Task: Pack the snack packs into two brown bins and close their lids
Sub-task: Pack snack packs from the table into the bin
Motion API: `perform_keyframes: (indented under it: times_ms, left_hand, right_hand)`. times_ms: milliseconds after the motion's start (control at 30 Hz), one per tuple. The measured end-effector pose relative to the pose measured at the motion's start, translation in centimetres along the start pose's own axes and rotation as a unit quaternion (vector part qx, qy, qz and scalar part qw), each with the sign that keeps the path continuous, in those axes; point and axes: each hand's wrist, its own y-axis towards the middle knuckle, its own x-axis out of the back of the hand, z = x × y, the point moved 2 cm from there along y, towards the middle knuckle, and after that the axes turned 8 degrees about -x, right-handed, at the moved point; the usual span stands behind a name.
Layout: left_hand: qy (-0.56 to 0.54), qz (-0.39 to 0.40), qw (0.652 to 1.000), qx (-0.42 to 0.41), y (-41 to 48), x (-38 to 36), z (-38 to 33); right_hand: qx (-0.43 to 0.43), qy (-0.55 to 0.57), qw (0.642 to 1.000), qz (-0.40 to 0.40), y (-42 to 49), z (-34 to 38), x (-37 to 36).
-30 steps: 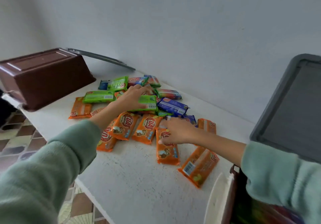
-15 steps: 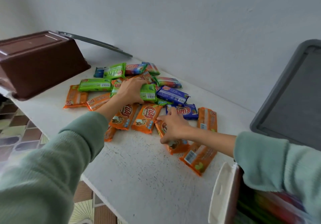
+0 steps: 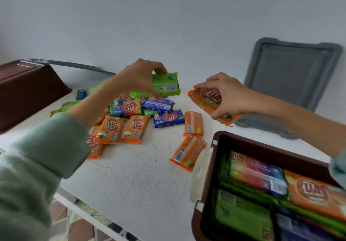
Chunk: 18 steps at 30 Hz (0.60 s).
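Above the table (image 3: pixel 142 175), green pack (image 3: pixel 166 84), orange pack (image 3: pixel 209 100), both hand-held.

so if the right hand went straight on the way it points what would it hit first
Probably the green snack pack in the left hand: the right hand, holding an orange snack pack, points left toward it, though depth is unclear.

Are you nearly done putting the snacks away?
Maybe halfway. Done: the near brown bin already holds packs. In hand: the left hand grips a green pack and the right hand grips an orange pack, both lifted off the table. Left: the pile on the table, the far brown bin, lying upside down, and the lids; the grey lid stands propped upright.
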Motion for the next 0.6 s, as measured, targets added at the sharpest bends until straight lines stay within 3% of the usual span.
perform_keyframes:
  times_ms: [133,300,500,600]
  left_hand:
    - [-0.018,0.069,0.994,-0.085,0.7,-1.0,-8.4]
    - [0.017,0.163,0.966,-0.201,-0.8,-4.3,-17.2]
    - [0.080,0.274,0.904,-0.319,-4.3,-10.5,-22.4]
    - [0.105,0.286,0.888,-0.344,-6.1,-12.9,-23.5]
  right_hand:
    - [-0.029,0.019,0.999,0.006,-7.2,-4.2,1.9]
    - [-0.030,0.077,0.993,0.084,-16.0,-7.6,0.7]
    - [-0.034,0.105,0.977,0.181,-22.5,-9.6,-4.1]
    - [-0.030,0.075,0.974,0.212,-23.9,-9.7,-6.1]
